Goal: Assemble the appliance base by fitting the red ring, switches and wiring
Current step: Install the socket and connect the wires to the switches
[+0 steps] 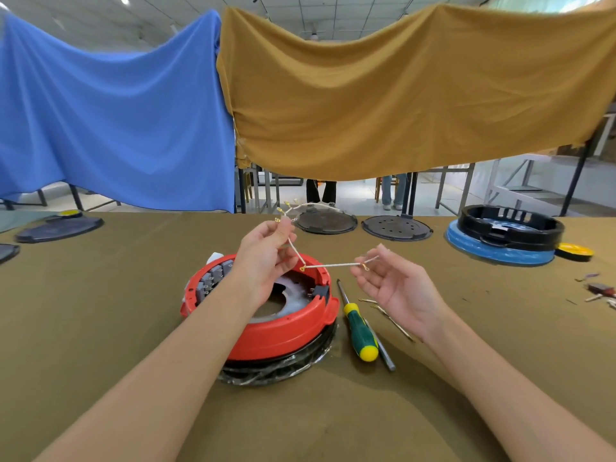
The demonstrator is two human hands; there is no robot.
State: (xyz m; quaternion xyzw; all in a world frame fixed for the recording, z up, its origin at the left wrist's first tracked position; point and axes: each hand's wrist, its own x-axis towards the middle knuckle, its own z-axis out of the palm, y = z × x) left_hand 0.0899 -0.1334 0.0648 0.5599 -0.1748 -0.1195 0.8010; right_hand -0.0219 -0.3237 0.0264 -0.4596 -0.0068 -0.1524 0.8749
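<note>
A white braided wire harness with small brass ring terminals (328, 265) is being held taut-ish between both hands, just above the red plastic ring (266, 331).

Left hand (266, 258): fingers curled, the upper leg of the harness is being pinched between thumb and fingertips, with a cluster of terminals sticking up past the knuckles. The hand is hovering directly over the ring's opening.

Right hand (396, 288): palm up, fingers loosely curled, the far end of the harness is being pinched at the fingertips near one terminal. It is being held off the ring's right rim, over the olive-green cloth table (133, 328).

Key relation: the harness's long axis is running left-right, with a kink and a terminal hanging over the ring's far-right rim. The ring is lying below and toward the left hand, so the left hand is the nearer one for feeding terminals in.

The ring is seated on a black base wrapped in clear film (283, 365). Grey block switches (213, 278) are already sitting inside along its left wall; wiring is judged not yet fitted.

A green-and-yellow-handled screwdriver (358, 325) is lying just right of the ring, with loose brass terminals (390, 316) beside it.
</note>
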